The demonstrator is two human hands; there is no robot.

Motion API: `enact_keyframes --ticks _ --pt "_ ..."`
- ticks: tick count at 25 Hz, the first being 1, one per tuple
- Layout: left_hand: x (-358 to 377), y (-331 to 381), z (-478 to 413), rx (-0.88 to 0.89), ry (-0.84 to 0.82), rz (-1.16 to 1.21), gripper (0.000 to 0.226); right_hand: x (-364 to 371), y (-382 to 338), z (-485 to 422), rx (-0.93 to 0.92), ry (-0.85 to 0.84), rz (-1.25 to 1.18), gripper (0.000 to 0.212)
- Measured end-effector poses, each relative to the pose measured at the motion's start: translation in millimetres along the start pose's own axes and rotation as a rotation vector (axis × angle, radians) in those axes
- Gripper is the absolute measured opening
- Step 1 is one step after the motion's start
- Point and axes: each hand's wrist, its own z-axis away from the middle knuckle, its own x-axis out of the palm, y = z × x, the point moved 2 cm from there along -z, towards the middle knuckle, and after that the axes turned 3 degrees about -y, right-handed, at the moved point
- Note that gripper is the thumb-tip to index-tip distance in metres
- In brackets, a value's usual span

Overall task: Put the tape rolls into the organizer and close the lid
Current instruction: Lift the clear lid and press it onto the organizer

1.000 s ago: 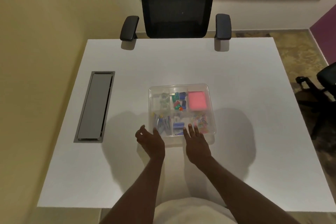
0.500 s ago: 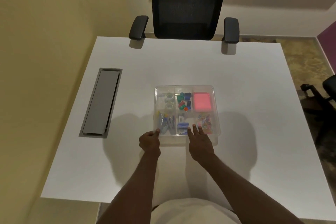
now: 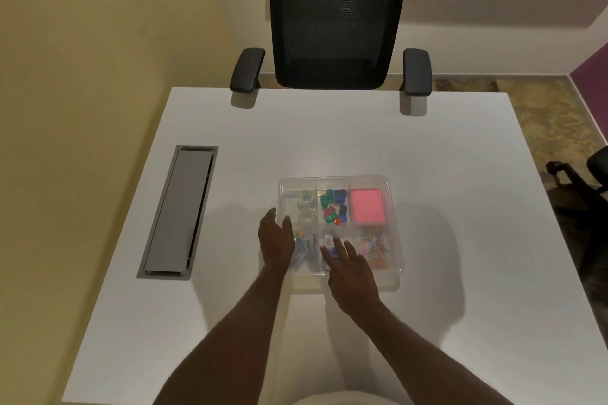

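Head view: my left hand and right hand, both flat and empty, rest on the organizer lid at frame centre; tape rolls already sit upper-left inside. I'd press evenly along the near edge.

I sit at a white table. A black chair faces me. The wall on my left is yellow. The floor is brown.
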Motion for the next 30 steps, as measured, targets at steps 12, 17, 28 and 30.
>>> enact_keyframes --ticks 12,17,28,30 --pt "9 54 -126 -0.379 -0.232 0.195 0.077 -6 -2 -2 0.034 0.073 -0.054 0.064" --pt "9 58 -131 -0.390 -0.284 0.282 0.064 2 -1 -1 0.035 0.128 -0.027 0.068" --pt "37 35 -21 0.307 -0.101 -0.398 0.059 -7 10 17 -0.015 0.210 -0.107 0.061" --pt "46 14 12 0.427 -0.187 -0.453 0.059 -4 17 27 0.001 0.291 -0.074 0.055"
